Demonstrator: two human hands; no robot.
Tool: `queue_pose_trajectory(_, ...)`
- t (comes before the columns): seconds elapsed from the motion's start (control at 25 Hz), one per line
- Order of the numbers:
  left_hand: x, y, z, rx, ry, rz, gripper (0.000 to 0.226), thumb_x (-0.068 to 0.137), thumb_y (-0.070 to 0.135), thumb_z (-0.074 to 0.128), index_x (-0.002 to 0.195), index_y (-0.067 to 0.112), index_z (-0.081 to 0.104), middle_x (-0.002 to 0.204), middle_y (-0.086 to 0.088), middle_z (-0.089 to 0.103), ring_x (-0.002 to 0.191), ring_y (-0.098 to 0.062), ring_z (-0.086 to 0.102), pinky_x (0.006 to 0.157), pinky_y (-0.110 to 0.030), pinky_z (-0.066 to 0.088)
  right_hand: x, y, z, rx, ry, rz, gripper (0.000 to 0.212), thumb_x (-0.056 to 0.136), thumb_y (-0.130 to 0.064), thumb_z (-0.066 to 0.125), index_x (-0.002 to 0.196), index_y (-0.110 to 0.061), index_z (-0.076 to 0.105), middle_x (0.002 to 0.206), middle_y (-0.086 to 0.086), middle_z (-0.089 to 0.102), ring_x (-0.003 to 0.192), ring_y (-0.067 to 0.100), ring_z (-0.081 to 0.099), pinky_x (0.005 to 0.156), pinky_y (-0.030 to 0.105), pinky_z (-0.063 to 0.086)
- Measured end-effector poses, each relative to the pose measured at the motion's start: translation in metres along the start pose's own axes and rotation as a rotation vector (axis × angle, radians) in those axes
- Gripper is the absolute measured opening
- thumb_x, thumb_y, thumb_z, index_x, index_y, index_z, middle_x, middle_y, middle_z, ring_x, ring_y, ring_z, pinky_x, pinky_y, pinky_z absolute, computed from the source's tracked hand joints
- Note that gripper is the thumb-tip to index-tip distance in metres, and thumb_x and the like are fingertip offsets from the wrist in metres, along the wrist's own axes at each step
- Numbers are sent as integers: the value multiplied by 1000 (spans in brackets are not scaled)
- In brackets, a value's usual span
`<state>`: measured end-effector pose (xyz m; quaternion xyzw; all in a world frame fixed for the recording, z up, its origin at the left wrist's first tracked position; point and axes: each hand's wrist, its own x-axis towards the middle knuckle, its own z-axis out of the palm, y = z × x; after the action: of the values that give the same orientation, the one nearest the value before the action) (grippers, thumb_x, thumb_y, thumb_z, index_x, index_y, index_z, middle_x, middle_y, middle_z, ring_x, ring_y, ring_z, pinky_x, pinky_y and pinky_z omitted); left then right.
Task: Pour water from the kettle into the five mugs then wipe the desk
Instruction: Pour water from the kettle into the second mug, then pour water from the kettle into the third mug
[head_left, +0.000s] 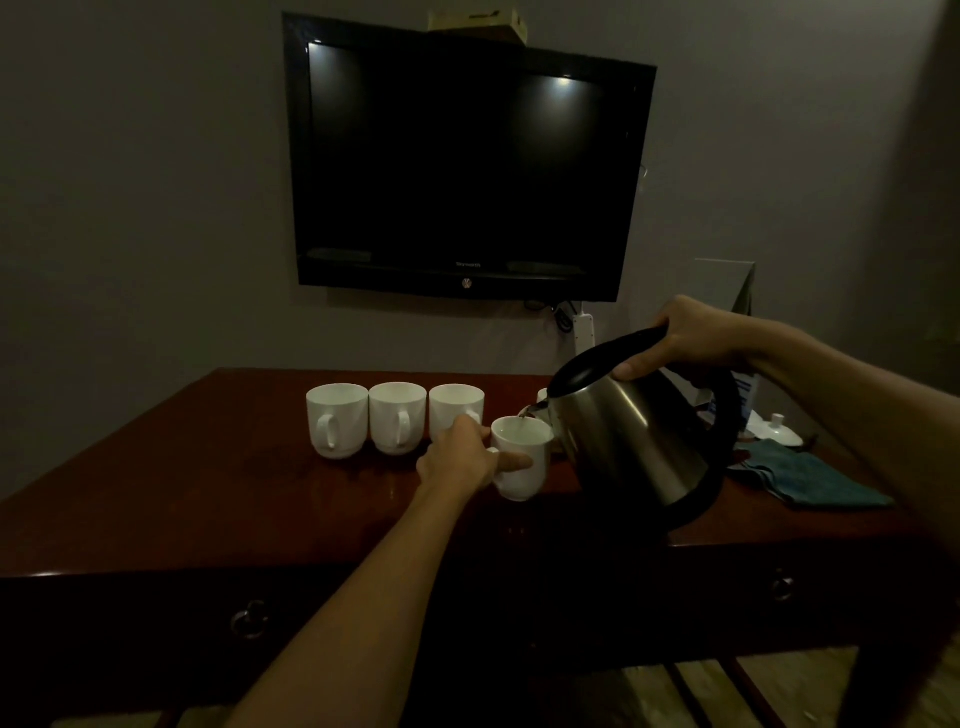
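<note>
Steel kettle (631, 441) with black lid and handle, held above the near right part of the dark red desk (156, 499), tipped to the left; long axis runs from base at lower right up to lid at upper left, spout pointing left and down over a mug. Right hand (680, 340) grips the top of the handle, fingers curled round it, thumb beneath. Left hand (462, 460) holds the white mug (522, 457) under the spout, fingers wrapped at its handle side, thumb across the front; mug upright, sitting in front of the row, whether lifted off the desk cannot be told. Teal cloth (810, 480), one, lies folded on the desk to the right of the kettle. Behind, three more white mugs in a row, upright, touching, handles toward the viewer: left mug (336, 420), middle mug (397, 417), right mug (456, 410). Count in clear view: four mugs; a white rim shows behind the spout, unidentified. One black television (467, 161) on the far wall.
</note>
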<state>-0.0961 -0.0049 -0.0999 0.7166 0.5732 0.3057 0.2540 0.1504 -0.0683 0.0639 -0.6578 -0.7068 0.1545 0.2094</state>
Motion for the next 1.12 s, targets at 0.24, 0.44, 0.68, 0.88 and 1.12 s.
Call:
queue_pose_trajectory(0.24, 0, -1, 1, 6, 13, 5, 56, 66, 59, 81, 104, 22, 63, 97, 5, 65, 94, -19, 60, 79, -39, 48, 0, -1, 0, -3, -9, -6, 38, 66, -38, 84, 65, -7, 61, 49, -2, 52, 40, 9, 47, 43, 22, 39)
queue_pose_trajectory(0.44, -1, -1, 0, 17, 9, 17, 48, 67, 57, 80, 94, 25, 58, 90, 7, 61, 92, -17, 58, 83, -41, 49, 0, -1, 0, 13, -15, -10, 35, 71, -33, 83, 70, -4, 63, 48, -4, 52, 38, 6, 47, 41, 20, 39)
queue_pose_trajectory(0.68, -1, -1, 0, 12, 8, 20, 52, 66, 57, 81, 101, 23, 63, 93, 6, 64, 94, -18, 61, 78, -38, 48, -1, 3, 0, 31, -12, -19, 46, 66, -38, 83, 81, 3, 67, 47, -4, 52, 40, 8, 48, 42, 23, 41)
queue_pose_trajectory(0.88, -2, 0, -1, 14, 10, 13, 47, 68, 56, 80, 97, 25, 61, 89, 8, 62, 90, -16, 59, 78, -38, 47, -5, 8, -2, 59, -9, -2, 44, 67, -37, 83, 80, 3, 68, 44, -5, 50, 39, 9, 48, 41, 22, 41)
queue_pose_trajectory(1.12, -7, 1, 6, -7, 59, 28, 41, 70, 55, 79, 92, 25, 63, 84, 9, 63, 87, -14, 61, 73, -35, 46, -17, 14, 2, 119, 89, -3, 47, 59, -42, 86, 71, -2, 66, 46, -4, 52, 40, 7, 49, 44, 24, 39)
